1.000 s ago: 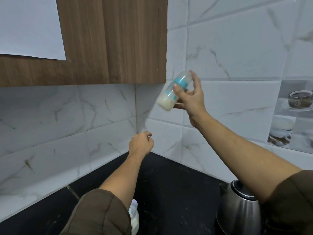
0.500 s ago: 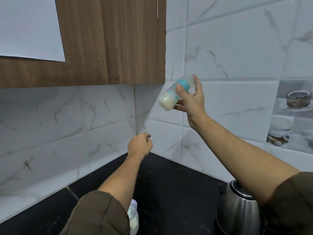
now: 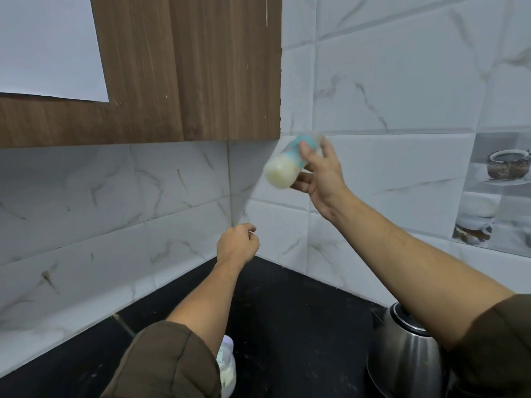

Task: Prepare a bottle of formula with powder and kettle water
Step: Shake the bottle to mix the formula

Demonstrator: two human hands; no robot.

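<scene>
— Up under the wooden cabinet (image 3: 184, 67), what's around you?

— Marbled wall tiles (image 3: 388, 81) meet in a corner over the black counter (image 3: 287, 326). My steel kettle (image 3: 408, 360) stands low right, partly behind my forearm.

— And the bottle?

— Raised in my right hand (image 3: 321, 179), tilted, blurred, milky formula inside. My fingers (image 3: 304, 149) wrap its teal collar.

— Your left hand (image 3: 237, 245)?

— Curled into a loose fist above the counter, holding nothing I can see. A second bottle (image 3: 227, 366) stands beside my left sleeve.
</scene>
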